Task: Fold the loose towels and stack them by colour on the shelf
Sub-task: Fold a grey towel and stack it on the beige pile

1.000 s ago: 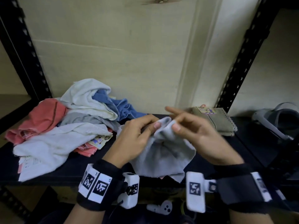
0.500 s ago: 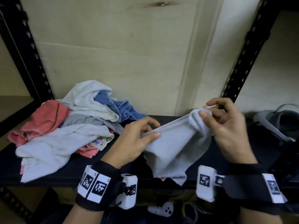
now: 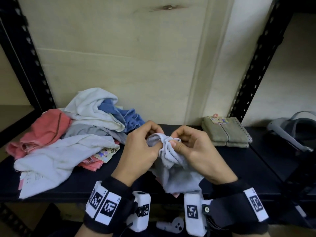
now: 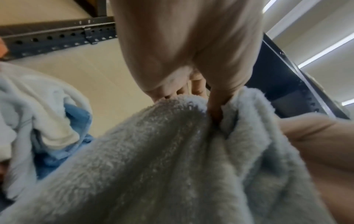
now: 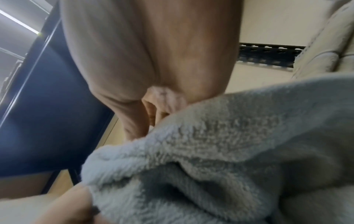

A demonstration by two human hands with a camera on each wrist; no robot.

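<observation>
Above the front edge of the black shelf, the left hand and right hand pinch the bunched top edge of a pale grey terry towel, fingers curled into the cloth. Its remainder hangs limp. It appears light, soft and shapeless; hold it at two adjacent corners. Corners and hem are buried in the bunch, and both wrist views are blurred.

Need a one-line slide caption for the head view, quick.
Both hands, left hand and right hand, pinch a bunched grey towel above the shelf.
</observation>
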